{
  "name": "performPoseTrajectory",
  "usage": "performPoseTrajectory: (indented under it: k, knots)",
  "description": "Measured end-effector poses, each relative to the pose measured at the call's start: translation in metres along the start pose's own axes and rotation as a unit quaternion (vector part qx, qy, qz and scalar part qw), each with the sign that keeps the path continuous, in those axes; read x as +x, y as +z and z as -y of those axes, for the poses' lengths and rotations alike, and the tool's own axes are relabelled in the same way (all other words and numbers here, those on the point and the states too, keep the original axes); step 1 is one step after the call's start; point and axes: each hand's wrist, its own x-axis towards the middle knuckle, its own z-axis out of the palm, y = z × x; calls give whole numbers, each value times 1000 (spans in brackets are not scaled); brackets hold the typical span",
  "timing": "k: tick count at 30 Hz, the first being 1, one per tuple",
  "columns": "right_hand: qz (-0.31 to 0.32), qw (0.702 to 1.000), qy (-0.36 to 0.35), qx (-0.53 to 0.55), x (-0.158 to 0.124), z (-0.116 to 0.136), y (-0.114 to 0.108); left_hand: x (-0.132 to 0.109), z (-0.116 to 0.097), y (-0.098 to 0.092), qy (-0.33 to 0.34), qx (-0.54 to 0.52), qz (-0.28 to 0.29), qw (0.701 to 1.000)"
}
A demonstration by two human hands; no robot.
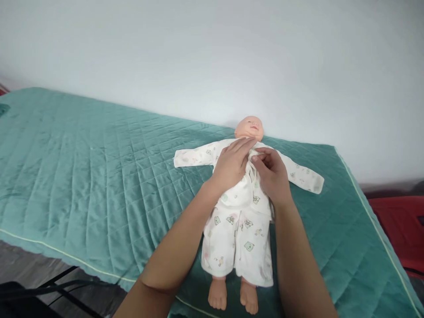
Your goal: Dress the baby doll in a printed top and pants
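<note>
A baby doll (pixel 249 127) lies on its back on a teal quilted bed cover (pixel 99 176), head toward the wall, bare feet toward me. It wears a white printed top (pixel 198 155) with sleeves spread out and matching white trousers (pixel 240 240). My left hand (pixel 232 163) rests flat on the doll's chest, fingers stretched toward the neck. My right hand (pixel 272 173) is beside it on the chest, fingers pinched on the top's front edge near the collar.
The bed cover ends at a pale piped edge (pixel 66 255) near me, with dark floor and a black frame (pixel 49 289) below. A white wall (pixel 212 57) stands behind. Something red (pixel 399 225) sits to the right of the bed.
</note>
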Motion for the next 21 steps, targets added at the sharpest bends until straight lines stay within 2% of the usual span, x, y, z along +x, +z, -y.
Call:
performPoseTrajectory:
  k: [2, 4, 6, 8, 15, 21]
  knots:
    - [-25, 999, -26, -39, 0, -3, 1, 0, 0, 0, -4, 22, 11, 1000]
    - [-36, 989, -59, -133, 0, -5, 2, 0, 0, -1, -21, 28, 13, 999]
    - [-32, 972, -78, -217, 0, -8, 2, 0, 0, -1, -37, 28, 11, 999]
    - [-18, 964, -71, -256, 1, -10, 2, 1, 0, -1, -46, 27, 8, 999]
    - [2, 958, -12, -287, 3, -7, 3, 0, 0, -1, -50, 26, 5, 998]
    - [10, 963, 26, -268, 10, -8, 1, 0, 1, 0, -40, 23, 6, 999]
